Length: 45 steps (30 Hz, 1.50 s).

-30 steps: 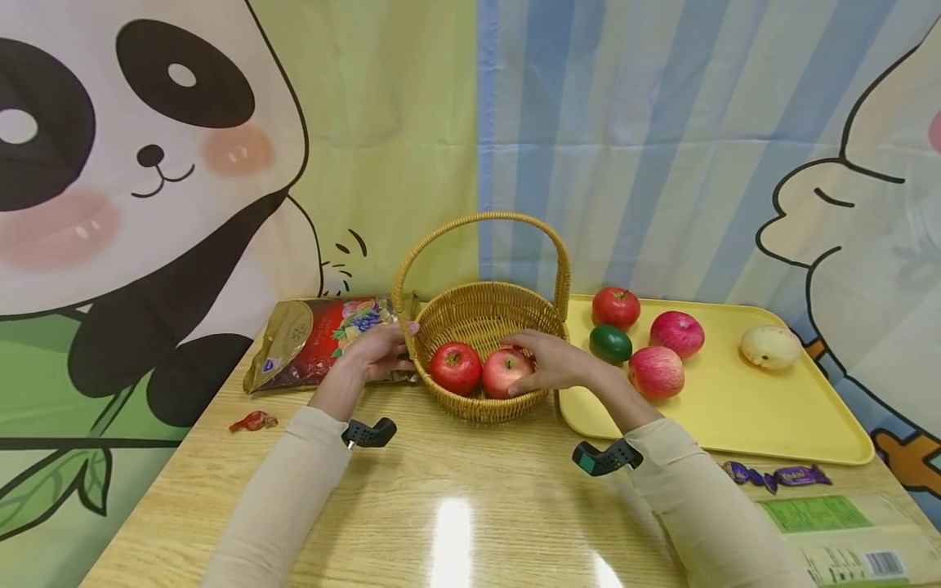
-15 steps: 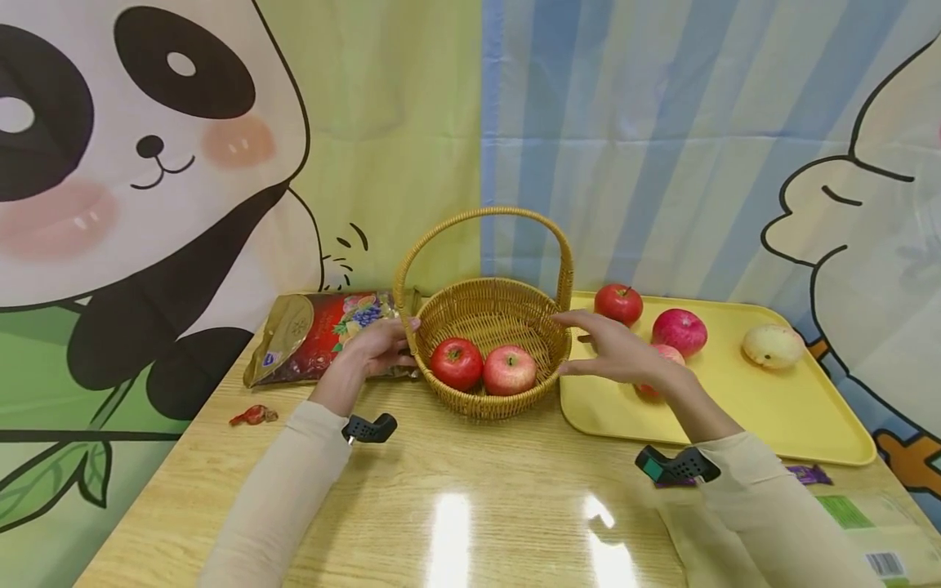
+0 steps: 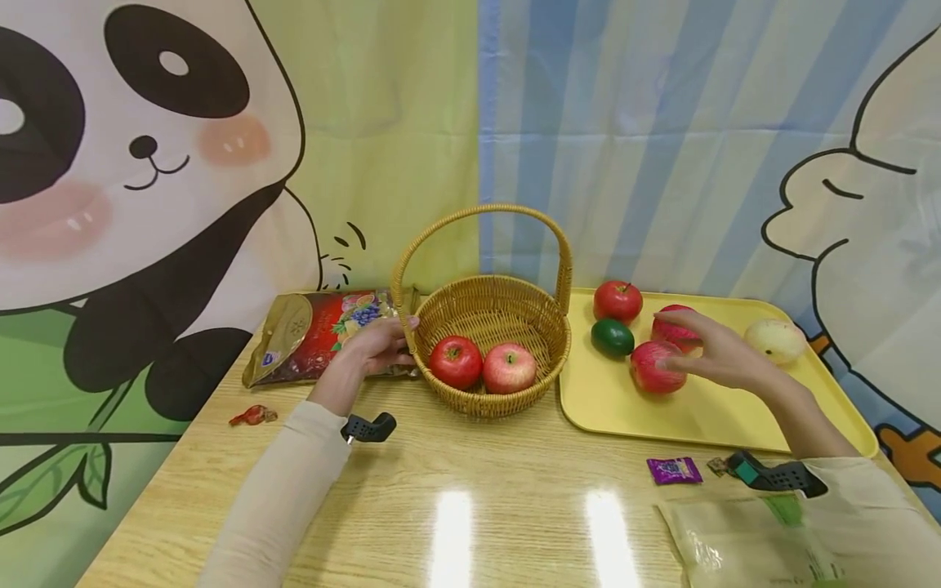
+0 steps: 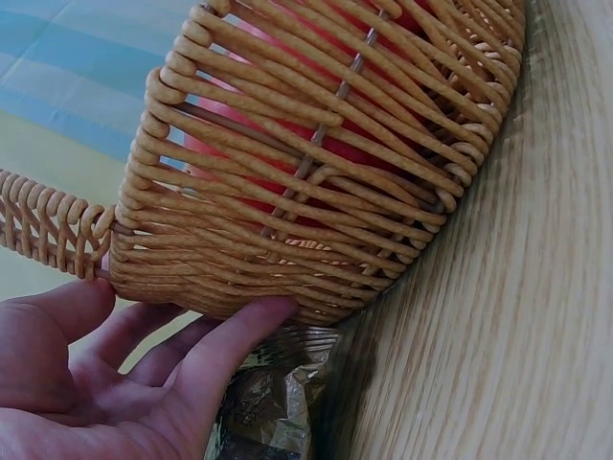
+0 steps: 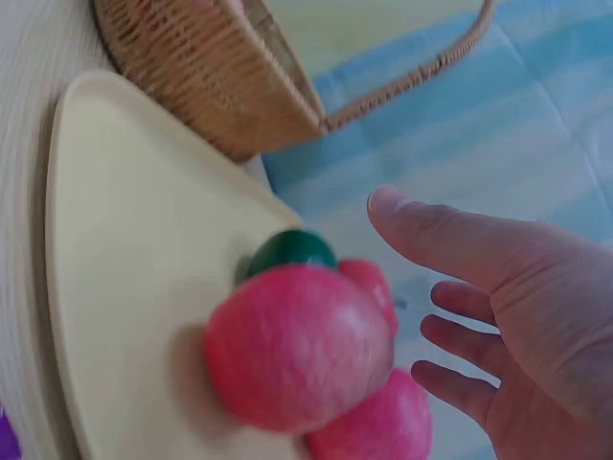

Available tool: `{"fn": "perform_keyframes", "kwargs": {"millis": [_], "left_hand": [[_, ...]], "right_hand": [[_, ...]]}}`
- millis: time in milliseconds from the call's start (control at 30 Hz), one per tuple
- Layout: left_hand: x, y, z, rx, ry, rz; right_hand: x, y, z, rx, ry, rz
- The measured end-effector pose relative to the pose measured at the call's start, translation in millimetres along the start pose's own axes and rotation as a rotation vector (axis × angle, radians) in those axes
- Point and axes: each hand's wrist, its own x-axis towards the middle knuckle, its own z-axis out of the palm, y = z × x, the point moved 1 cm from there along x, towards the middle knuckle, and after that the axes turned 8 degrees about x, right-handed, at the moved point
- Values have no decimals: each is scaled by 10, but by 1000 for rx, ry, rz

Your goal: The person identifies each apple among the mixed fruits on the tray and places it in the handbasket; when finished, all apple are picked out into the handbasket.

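**One Holds, One Reaches**

We see a person's two hands at work over the table (image 3: 529,482): the left hand (image 3: 375,345) at the basket (image 3: 481,406), the right hand (image 3: 724,355) above the tray (image 3: 603,408). We judge the step in hand to be a reach for the near apple (image 3: 650,371), which sits on the tray. The right fingers are spread, the thumb well apart from them; the right wrist view shows a gap between hand and fruit. The left hand grips the basket by the foot of the handle (image 3: 507,207), bent fingers against the outer wall.

The next move, in our reading, calls for thumb and fingers to close round the near apple — without nudging the green fruit (image 3: 612,338) or the rear apple (image 3: 671,335) just beside it.

Inside the basket, a red apple (image 3: 456,363) and a blush apple (image 3: 510,369) sit side by side at the front; the handle arches above, a likely hindrance from overhead. Around them we find a back apple (image 3: 617,302), a pale fruit (image 3: 775,339) partly behind the hand, a snack bag (image 3: 312,335), a red candy (image 3: 253,416), a purple candy (image 3: 674,470) — and a packet (image 3: 735,531) partly under the right sleeve.
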Motion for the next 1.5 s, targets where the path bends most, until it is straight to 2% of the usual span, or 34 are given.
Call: {"fn": "perform_keyframes", "kwargs": {"millis": [300, 600, 733, 967, 1167, 1500], "left_hand": [[11, -19, -11, 3, -5, 6], [7, -31, -5, 10, 1, 3], [5, -28, -3, -5, 5, 0], [2, -23, -2, 1, -5, 13], [-12, -7, 12, 0, 2, -1], [-17, -1, 5, -8, 2, -10]], "right_hand": [[-180, 411, 127, 111, -11, 108], [-236, 619, 251, 257, -58, 205], [-248, 703, 293, 271, -62, 228], [-265, 749, 329, 306, -67, 259], [-270, 753, 348, 343, -73, 261], [-272, 759, 380, 327, -31, 285]]}}
